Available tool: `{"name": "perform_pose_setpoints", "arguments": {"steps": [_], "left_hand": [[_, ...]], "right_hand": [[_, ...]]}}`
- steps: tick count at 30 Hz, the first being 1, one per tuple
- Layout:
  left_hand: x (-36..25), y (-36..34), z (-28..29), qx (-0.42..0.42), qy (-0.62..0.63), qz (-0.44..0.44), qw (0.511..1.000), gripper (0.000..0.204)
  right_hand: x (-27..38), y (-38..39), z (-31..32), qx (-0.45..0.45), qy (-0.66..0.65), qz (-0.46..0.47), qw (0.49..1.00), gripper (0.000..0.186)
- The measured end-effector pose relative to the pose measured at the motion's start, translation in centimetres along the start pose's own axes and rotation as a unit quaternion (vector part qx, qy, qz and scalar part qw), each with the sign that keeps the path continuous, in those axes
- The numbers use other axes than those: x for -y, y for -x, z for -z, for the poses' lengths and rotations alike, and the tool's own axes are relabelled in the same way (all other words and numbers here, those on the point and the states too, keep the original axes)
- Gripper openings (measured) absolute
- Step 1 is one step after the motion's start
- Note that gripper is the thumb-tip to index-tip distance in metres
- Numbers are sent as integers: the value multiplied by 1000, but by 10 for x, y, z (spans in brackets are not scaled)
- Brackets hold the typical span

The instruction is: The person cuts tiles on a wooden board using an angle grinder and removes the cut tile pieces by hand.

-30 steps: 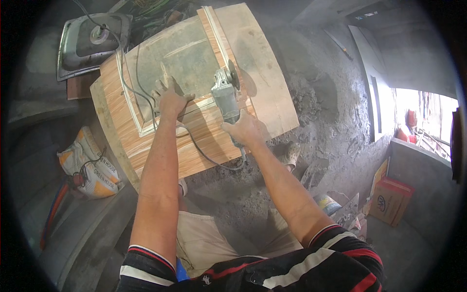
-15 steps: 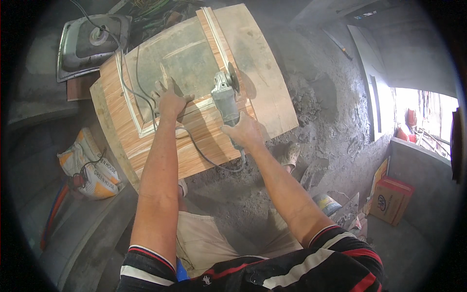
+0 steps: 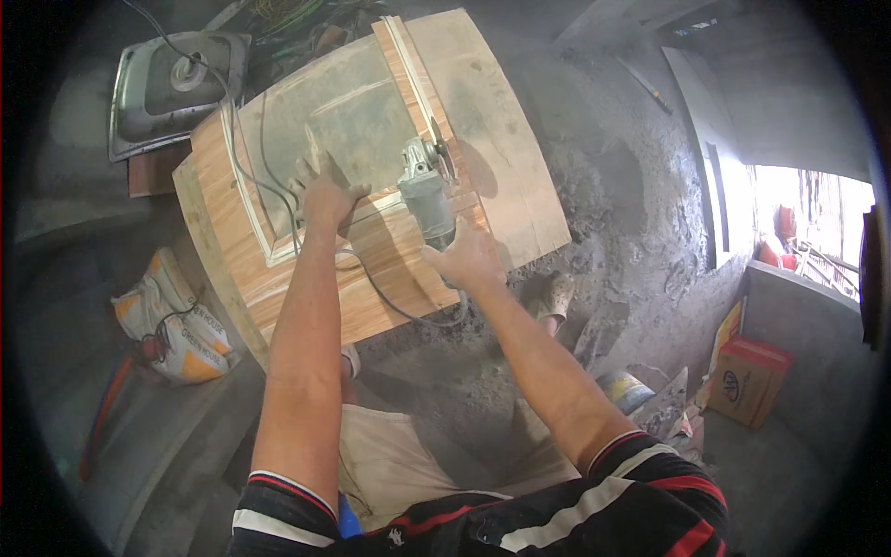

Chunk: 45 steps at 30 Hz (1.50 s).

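My right hand [image 3: 471, 257] is wrapped round the grey body of an angle grinder [image 3: 428, 200]. The grinder's dark disc stands on edge at the wood-grain strip with a white border that crosses the board, near its inner corner. Fingers spread, my left hand [image 3: 327, 197] presses flat on the framed wood-grain panel [image 3: 371, 295], beside the inner white edging. Under that panel lies a wider pale board [image 3: 515, 176]. A dark power cord [image 3: 371, 271] loops from the grinder's rear, under my left forearm and up to the upper left.
A steel sink [image 3: 176, 93] lies at the upper left. A white and orange sack [image 3: 176, 320] is below it. On the right stand a cardboard box [image 3: 748, 381] and a paint can [image 3: 626, 390]. Rough grey cement floor [image 3: 613, 186] surrounds the board.
The grinder has tilted slightly, its head shifting a little left and its disc moving down along the strip. My left hand stays in place.
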State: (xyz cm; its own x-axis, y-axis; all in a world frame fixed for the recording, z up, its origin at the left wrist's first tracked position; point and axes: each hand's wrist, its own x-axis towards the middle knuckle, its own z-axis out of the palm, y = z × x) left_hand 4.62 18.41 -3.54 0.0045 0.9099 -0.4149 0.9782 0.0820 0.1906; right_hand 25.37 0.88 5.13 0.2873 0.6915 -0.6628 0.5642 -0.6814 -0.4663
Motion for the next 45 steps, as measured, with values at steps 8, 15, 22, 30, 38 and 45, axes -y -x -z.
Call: {"name": "perform_pose_setpoints", "arguments": {"steps": [8,15,22,30,38,45], "left_hand": [[18,-9,-5,-26,54,-28,998,106],[77,51,-24,-145,283,-58,946,64],[105,120,-14,72,-59,-94,991,69],[90,150,-12,38,36,136,989,81],[100,164,-66,-78,0,9,997,84],[109,132,-75,-263,46,131,955,51]], "right_hand": [[23,25,20,-19,-57,69,996,85],[9,55,26,-10,32,93,995,91],[19,69,40,93,10,104,990,83],[33,55,41,87,72,57,992,82],[7,10,60,97,178,35,979,91],[-4,-18,66,109,155,147,971,81]]}}
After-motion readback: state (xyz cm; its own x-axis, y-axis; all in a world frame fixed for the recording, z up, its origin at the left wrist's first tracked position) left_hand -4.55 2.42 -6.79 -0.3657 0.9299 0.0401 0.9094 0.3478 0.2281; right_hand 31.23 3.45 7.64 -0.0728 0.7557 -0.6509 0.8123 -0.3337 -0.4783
